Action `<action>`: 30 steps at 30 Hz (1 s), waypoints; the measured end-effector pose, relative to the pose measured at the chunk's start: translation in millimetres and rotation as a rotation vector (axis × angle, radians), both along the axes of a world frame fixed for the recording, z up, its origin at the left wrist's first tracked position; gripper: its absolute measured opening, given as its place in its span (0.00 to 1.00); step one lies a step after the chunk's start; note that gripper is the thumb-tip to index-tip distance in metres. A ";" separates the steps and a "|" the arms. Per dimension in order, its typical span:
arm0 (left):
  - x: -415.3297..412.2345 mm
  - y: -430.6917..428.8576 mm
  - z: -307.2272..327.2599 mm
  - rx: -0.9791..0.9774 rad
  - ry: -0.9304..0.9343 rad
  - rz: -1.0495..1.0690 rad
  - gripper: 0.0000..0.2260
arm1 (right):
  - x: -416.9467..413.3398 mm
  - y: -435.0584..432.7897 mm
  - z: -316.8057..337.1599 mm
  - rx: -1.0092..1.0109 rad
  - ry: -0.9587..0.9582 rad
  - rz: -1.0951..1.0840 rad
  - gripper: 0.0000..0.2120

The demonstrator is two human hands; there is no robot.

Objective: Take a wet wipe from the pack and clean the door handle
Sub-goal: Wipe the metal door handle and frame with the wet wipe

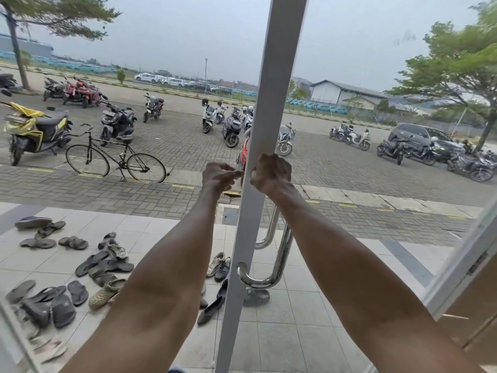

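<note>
Both bare arms are reaching forward and up, one forearm stretching along each side of the white door frame [269,130]. The left hand [221,176] is hovering just left of the door frame, its fingers curling in, with thumb and fingertips pinching together toward the frame's edge. The right hand [271,173] is pressing against the right edge of the door frame at the same height, balling into a fist with its back facing the camera.

The left pinch is too small and blurred to read, and the right palm is facing away, so I cannot tell what either hand is holding, if anything. The right forearm is covering the upper stretch of the door handle [281,254].

The door handle, a chrome tube, is running down the right side of the door frame, below the right hand, and curving into the frame at its lower end. A second chrome tube [269,230] is showing just beside it. Sandals and shoes [80,265] are lying on the tiled floor [295,332] left of the door frame.
</note>
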State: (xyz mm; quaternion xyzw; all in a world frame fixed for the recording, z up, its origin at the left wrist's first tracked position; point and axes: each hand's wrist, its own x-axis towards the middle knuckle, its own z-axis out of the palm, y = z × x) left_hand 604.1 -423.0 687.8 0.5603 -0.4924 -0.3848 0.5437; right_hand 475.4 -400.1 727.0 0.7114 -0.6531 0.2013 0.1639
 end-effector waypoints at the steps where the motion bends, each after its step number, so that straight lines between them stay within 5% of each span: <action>1: 1.1 1.1 1.0 -0.001 -0.028 0.002 0.13 | 4.2 0.4 0.3 0.001 0.008 -0.014 0.07; 8: 3.7 6.7 17.7 -0.089 -0.076 0.006 0.11 | 1.2 2.5 3.5 0.118 -0.157 -0.030 0.07; 13: -8.5 3.9 29.3 -0.176 -0.166 0.033 0.12 | -19.9 10.4 12.5 0.205 -0.190 0.008 0.20; 19: -26.1 1.2 31.8 -0.203 -0.246 0.095 0.10 | 0.0 9.0 -3.2 -0.019 -0.072 -0.027 0.05; 30: -28.2 1.5 30.4 -0.199 -0.271 0.150 0.08 | 19.9 2.7 -13.0 -0.124 0.028 0.001 0.10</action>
